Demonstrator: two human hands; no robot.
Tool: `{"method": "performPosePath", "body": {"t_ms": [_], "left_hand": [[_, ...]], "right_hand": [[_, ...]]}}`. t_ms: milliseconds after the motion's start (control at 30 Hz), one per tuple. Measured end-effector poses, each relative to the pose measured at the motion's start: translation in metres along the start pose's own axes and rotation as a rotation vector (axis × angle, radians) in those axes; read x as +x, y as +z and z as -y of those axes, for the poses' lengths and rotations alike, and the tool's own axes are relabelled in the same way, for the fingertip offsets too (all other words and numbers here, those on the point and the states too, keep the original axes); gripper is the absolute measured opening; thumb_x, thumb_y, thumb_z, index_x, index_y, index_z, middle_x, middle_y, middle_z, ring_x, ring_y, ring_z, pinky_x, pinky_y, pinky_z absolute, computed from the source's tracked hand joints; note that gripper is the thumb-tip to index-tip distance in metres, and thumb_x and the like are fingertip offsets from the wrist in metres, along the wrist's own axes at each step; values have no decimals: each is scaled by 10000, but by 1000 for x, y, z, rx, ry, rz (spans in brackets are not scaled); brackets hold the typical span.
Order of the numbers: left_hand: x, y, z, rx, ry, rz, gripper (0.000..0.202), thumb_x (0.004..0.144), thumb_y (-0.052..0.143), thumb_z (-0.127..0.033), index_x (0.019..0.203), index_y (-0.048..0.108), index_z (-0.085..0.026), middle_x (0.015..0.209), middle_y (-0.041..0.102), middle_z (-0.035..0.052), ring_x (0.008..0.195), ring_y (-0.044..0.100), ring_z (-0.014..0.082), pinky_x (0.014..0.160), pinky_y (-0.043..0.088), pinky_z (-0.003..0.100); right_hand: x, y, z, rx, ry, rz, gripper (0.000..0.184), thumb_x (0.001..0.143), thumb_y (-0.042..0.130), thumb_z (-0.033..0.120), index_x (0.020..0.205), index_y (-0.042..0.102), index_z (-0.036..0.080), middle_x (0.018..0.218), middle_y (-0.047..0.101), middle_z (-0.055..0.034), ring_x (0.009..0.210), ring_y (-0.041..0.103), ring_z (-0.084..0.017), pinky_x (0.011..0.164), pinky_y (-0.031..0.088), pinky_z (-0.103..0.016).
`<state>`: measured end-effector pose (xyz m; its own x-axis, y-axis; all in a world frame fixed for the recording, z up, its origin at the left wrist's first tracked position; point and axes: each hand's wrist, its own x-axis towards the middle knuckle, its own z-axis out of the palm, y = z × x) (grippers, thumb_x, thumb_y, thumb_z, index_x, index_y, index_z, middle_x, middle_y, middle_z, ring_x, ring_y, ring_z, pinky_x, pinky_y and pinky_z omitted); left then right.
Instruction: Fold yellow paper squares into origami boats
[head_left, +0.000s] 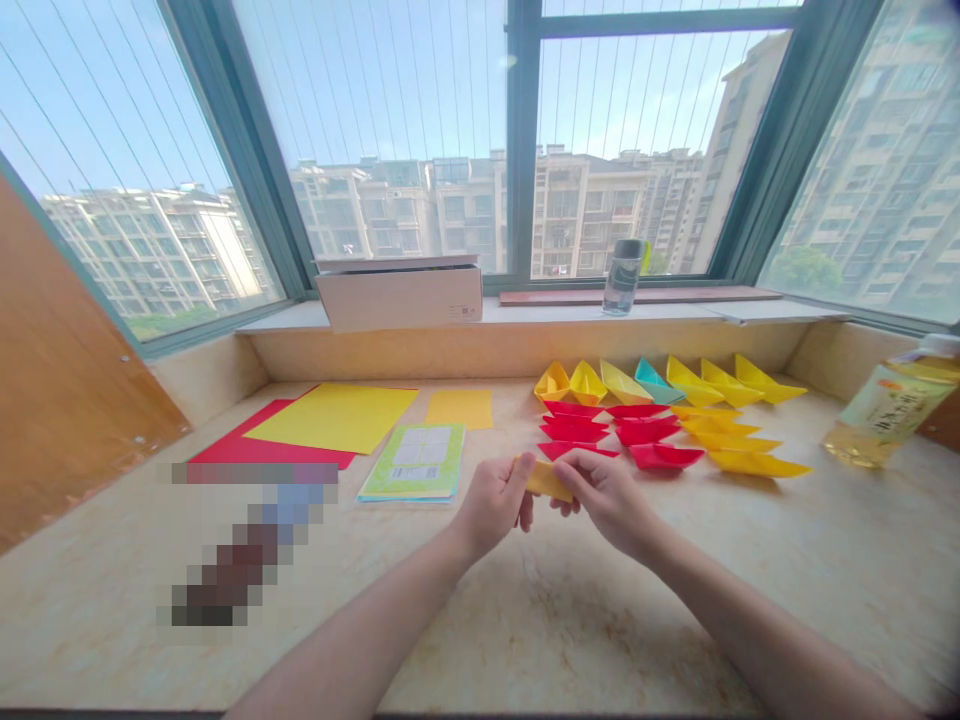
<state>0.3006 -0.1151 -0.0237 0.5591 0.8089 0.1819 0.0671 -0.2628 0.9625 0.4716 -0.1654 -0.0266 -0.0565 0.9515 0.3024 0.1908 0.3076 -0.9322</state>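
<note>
A small folded piece of yellow paper [550,480] is stretched between my hands, above the near middle of the counter. My left hand [499,498] pinches its left end, thumb on top. The other end sits between the thumb and fingers of my right hand [606,497]. Just beyond my hands stand rows of folded paper boats: red boats [574,431] in the middle, yellow boats [759,463] to the right. Along the back runs a row of yellow boats with one teal boat [658,381] among them.
Yellow sheets [337,415] overlap red paper [247,440] at left, beside a smaller orange-yellow sheet [459,408] and a green booklet [415,462]. A drink bottle [885,412] stands far right. On the sill are a white box [401,295] and a clear bottle [622,280]. A blurred-out patch covers something at left.
</note>
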Motion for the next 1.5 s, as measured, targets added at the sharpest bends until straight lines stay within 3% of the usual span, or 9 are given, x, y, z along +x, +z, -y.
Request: {"method": "performPosePath", "body": {"t_ms": [167, 267, 400, 567, 700, 833, 933, 1133, 1500], "left_hand": [[1, -3, 3, 48, 8, -46, 603, 926, 360, -636, 621, 558, -156, 380, 501, -8, 326, 446, 87, 365, 280, 189], [0, -4, 4, 29, 15, -36, 642, 907, 349, -674, 597, 555, -152, 378, 501, 2, 325, 433, 85, 366, 277, 193], [0, -4, 4, -49, -2, 74, 565, 851, 481, -677, 656, 556, -152, 408, 535, -5, 338, 443, 85, 376, 320, 189], [1, -1, 4, -82, -52, 57, 550, 847, 508, -656, 620, 540, -156, 386, 516, -16, 327, 430, 76, 382, 340, 188], [0, -1, 4, -138, -54, 69, 557, 825, 541, -662, 626, 558, -142, 395, 523, -13, 331, 456, 80, 382, 344, 191], [-3, -3, 4, -214, 15, 194, 581, 814, 535, -686, 646, 579, -132, 478, 569, 6, 380, 495, 83, 412, 378, 202], [-6, -4, 1, -144, 54, 293, 576, 835, 519, -671, 659, 602, -128, 550, 594, 18, 426, 508, 79, 431, 387, 200], [-7, -5, -3, -73, 11, 225, 648, 907, 430, -623, 483, 539, -144, 421, 514, 9, 394, 467, 75, 449, 364, 204], [-5, -5, -4, -164, -9, 182, 631, 890, 436, -637, 486, 518, -159, 372, 469, -12, 340, 443, 78, 400, 322, 206]], "right_hand": [[0, 0, 1, 65, 85, 184, 387, 906, 564, 539, 874, 614, 157, 676, 691, -46, 565, 618, -144, 540, 483, -257], [0, 1, -1, 47, 59, 129, 376, 912, 564, 530, 825, 594, 165, 659, 680, -39, 568, 617, -147, 545, 477, -263], [-1, 1, -3, 36, 25, 42, 376, 924, 549, 526, 784, 560, 178, 661, 675, -28, 558, 620, -141, 547, 464, -263], [0, -3, 0, 25, 62, 73, 438, 937, 497, 560, 788, 604, 162, 676, 696, -55, 563, 642, -155, 548, 463, -272], [-1, -8, 4, 24, 102, 150, 361, 861, 656, 504, 811, 650, 147, 721, 719, -70, 609, 655, -164, 571, 482, -269], [-5, -3, 3, 60, 68, 122, 345, 880, 641, 485, 786, 624, 154, 663, 692, -45, 579, 630, -144, 558, 475, -253], [-7, 3, 2, 87, 89, 117, 351, 894, 616, 501, 797, 596, 164, 644, 679, -33, 561, 627, -143, 534, 469, -248], [-10, 2, 2, -41, 125, 143, 460, 931, 523, 550, 713, 615, 155, 606, 672, -56, 523, 612, -141, 520, 474, -254], [-15, 12, -1, -61, 49, 69, 422, 942, 517, 525, 748, 610, 163, 511, 614, -9, 458, 547, -121, 472, 408, -237]]}}
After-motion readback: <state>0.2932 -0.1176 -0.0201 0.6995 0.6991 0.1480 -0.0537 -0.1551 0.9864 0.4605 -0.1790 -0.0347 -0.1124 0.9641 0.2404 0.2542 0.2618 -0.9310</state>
